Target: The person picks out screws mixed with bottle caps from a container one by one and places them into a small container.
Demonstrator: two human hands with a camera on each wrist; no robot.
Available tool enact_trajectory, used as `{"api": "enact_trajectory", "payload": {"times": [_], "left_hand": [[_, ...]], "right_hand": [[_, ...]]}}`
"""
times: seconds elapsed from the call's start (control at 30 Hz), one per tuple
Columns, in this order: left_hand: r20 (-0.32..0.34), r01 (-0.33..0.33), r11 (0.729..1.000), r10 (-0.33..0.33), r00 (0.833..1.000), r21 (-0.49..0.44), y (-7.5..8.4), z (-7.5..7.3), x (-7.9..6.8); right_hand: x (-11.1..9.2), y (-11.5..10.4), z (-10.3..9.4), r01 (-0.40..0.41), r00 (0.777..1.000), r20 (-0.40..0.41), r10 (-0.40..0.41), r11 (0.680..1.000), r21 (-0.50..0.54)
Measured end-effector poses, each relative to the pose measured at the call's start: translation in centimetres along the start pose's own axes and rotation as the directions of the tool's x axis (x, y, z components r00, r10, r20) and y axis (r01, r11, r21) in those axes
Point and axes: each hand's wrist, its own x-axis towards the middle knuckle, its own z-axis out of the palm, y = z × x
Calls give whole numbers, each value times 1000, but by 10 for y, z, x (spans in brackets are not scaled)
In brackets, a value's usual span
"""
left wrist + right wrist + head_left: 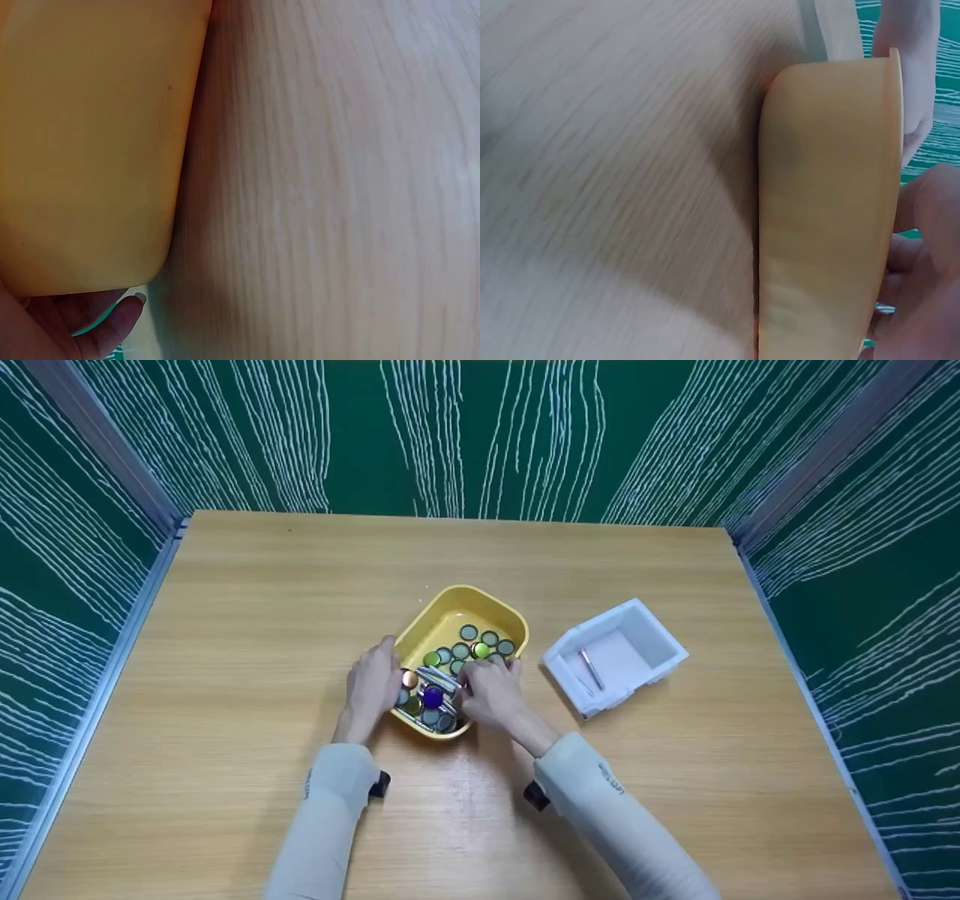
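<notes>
some sticks (439, 678) slant down-right mid-frame, nearer our right hand (491, 691) — its grip we can't tell; our left hand (373, 682) holds the tub (448, 621).

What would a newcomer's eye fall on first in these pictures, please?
Probably the yellow bin near the middle of the table, holding round caps, including a vivid blue one. The left hand is at its left side, the right hand over its right. Beyond the table, green walls with wavy white lines also stand out.
</notes>
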Motion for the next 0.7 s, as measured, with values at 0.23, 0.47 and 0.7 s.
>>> {"api": "enact_trajectory", "payload": {"times": [0.23, 0.47, 0.7], "left_hand": [[-16, -2, 1000, 2, 1000, 15, -1, 1, 0], [3, 11, 1000, -11, 1000, 12, 0, 0, 0], [4, 13, 1000, -13, 1000, 2, 0, -1, 0]], "right_hand": [[1, 7, -7, 83, 995, -68, -74, 987, 138], [2, 17, -19, 90, 995, -79, -65, 924, 371], [0, 32, -38, 33, 999, -53, -8, 866, 500]]}}
